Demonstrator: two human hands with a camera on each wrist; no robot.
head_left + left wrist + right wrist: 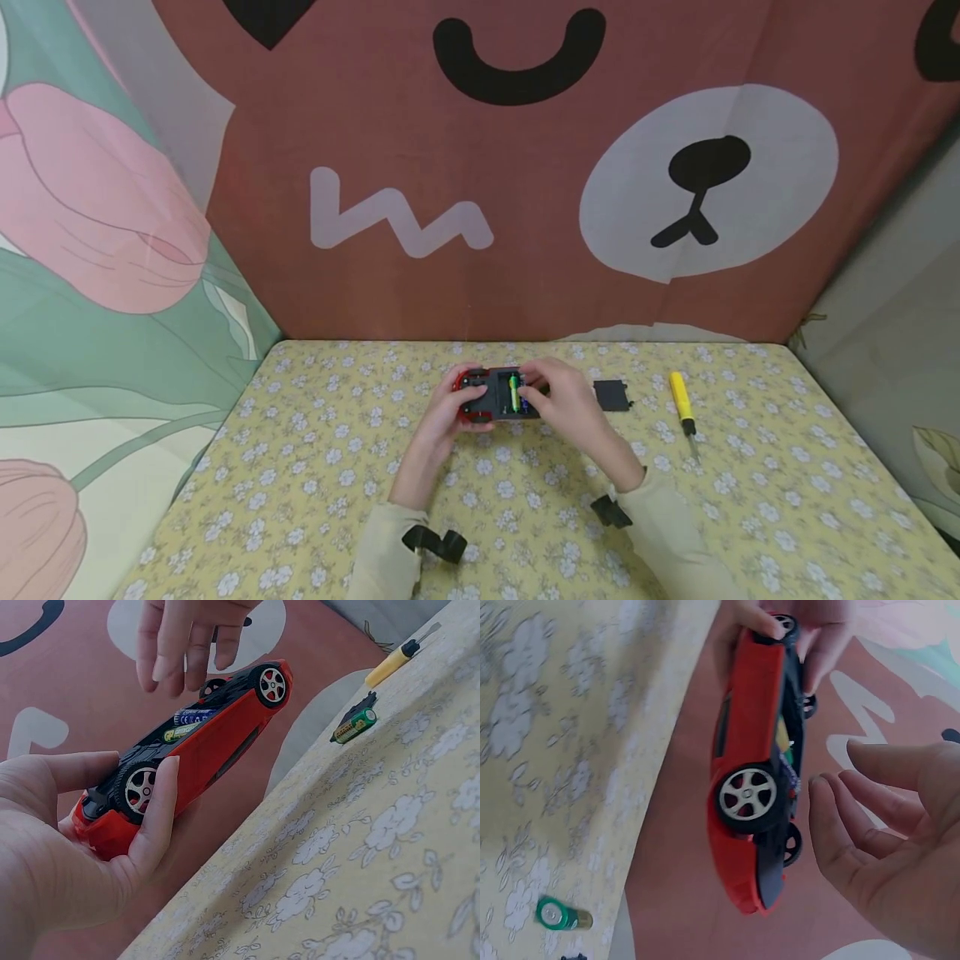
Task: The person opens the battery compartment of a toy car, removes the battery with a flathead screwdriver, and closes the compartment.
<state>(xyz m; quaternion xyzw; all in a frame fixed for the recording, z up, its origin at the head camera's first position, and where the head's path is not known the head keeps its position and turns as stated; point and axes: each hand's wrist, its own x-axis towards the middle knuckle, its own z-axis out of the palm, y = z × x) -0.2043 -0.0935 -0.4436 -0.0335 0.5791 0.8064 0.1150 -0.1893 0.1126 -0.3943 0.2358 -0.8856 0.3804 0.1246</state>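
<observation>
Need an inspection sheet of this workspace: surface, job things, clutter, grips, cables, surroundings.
Surface: floral cloth, yellow with white flowers.
Car: red, held off the cloth, black underside toward the head view.
Batteries: at least two in the underside, one green, one blue.
Loose battery: green, lying on the cloth beside the cover.
Cover: black, off the car, on the cloth.
Screwdriver: yellow handle, on the cloth, to the right of the cover.
Clutter: nothing seen.
Left grip: bare hand, holds one end of the car.
Right grip: bare hand, beside the batteries, holding nothing visible.
Cables: nothing seen; black straps only.
Surroundings: bear-print backdrop.
</observation>
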